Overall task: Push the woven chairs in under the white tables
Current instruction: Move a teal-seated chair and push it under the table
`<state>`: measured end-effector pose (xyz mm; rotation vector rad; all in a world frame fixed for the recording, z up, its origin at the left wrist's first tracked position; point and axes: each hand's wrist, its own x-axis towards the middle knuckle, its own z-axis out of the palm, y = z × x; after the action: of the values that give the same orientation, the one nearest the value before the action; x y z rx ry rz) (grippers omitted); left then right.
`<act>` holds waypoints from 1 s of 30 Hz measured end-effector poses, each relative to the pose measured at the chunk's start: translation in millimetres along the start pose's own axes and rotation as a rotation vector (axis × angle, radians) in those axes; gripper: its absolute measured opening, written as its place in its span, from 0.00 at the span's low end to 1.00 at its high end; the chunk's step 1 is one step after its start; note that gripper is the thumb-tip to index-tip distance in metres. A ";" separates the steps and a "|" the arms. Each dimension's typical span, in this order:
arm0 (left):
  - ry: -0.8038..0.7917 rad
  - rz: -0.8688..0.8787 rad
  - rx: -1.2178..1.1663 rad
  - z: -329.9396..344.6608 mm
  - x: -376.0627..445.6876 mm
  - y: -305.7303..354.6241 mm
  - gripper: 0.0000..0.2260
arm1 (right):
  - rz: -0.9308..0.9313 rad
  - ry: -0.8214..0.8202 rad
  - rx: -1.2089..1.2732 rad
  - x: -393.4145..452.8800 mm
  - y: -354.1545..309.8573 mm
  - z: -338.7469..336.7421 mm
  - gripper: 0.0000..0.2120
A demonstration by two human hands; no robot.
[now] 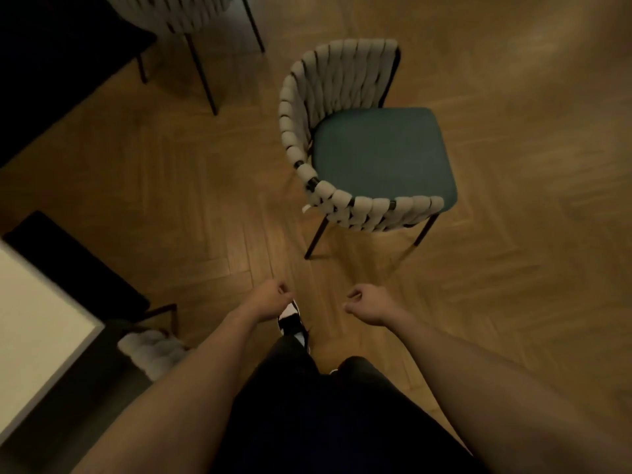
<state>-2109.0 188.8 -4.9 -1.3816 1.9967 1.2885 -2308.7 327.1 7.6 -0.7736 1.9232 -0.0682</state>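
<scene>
- Head view: a woven chair [362, 138] with a teal seat stands out on the herringbone floor [191, 186], well apart from the white table [37, 319] at the left edge.
- Left hand [273, 297] and right hand [367, 304] hang loosely curled, holding nothing, short of the chair.
- Looks pretty light: thin dark metal legs, padded weave. Probably slides easily; best hold is the top rail of the curved back.
- Another woven chair [178, 12] is cut off at the top, one more [152, 352] sits half-hidden beside the table. Dim and blurry overall.
</scene>
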 end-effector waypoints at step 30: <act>-0.166 0.491 1.114 -289.1 326.2 224.1 0.11 | 0.090 0.087 0.219 208.9 -164.9 -168.0 0.17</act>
<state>-2398.7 -206.3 5.1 -0.2595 2.3660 0.2227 -2426.1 36.1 -16.1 -0.5444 1.9901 -0.2567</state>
